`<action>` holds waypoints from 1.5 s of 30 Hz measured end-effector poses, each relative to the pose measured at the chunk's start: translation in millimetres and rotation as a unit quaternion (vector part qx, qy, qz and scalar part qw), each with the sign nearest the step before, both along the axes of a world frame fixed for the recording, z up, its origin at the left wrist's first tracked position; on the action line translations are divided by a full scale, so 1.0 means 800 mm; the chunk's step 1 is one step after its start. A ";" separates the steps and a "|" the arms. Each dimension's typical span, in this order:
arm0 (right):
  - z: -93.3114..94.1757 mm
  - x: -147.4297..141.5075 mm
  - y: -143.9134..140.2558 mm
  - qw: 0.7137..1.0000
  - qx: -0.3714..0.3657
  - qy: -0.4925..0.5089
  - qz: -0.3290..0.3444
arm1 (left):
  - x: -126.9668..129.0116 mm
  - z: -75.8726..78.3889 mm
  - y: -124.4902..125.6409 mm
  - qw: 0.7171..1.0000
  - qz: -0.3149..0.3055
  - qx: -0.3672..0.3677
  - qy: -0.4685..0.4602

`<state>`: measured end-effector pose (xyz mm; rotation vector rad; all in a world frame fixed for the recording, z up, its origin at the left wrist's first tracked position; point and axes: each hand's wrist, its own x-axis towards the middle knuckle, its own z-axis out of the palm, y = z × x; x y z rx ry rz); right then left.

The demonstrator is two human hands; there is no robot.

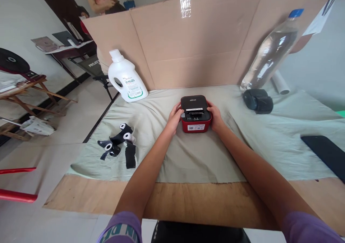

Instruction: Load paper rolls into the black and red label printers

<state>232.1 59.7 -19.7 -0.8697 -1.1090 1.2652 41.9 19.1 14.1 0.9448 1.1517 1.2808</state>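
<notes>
A small red and black label printer (195, 113) stands on the pale green cloth (188, 156) in the middle of the table. My left hand (174, 118) grips its left side. My right hand (215, 115) grips its right side. The printer's black lid is down, with a white strip showing at its front slot. To the left lie several small paper rolls with black wrappers (120, 142), apart from both hands.
A white detergent jug (126, 78) stands at the back left and a clear water bottle (272, 49) at the back right, both before a cardboard screen (194, 38). A second black printer (258, 100), a white roll (280, 82) and a dark phone (325, 153) lie to the right.
</notes>
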 end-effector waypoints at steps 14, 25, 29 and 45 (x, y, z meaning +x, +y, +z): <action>-0.008 0.002 0.000 0.999 0.034 -0.008 -0.006 | 0.002 -0.002 -0.003 1.000 0.014 -0.016 -0.001; -0.004 -0.003 -0.012 0.998 0.059 0.018 0.006 | -0.003 -0.008 0.000 0.999 -0.007 -0.039 -0.020; -0.005 -0.002 -0.010 0.998 0.056 0.001 0.006 | 0.001 -0.002 -0.003 0.999 -0.012 -0.031 -0.009; 0.000 0.002 0.001 0.999 0.029 -0.014 0.003 | 0.010 0.004 -0.004 0.998 -0.002 -0.028 -0.053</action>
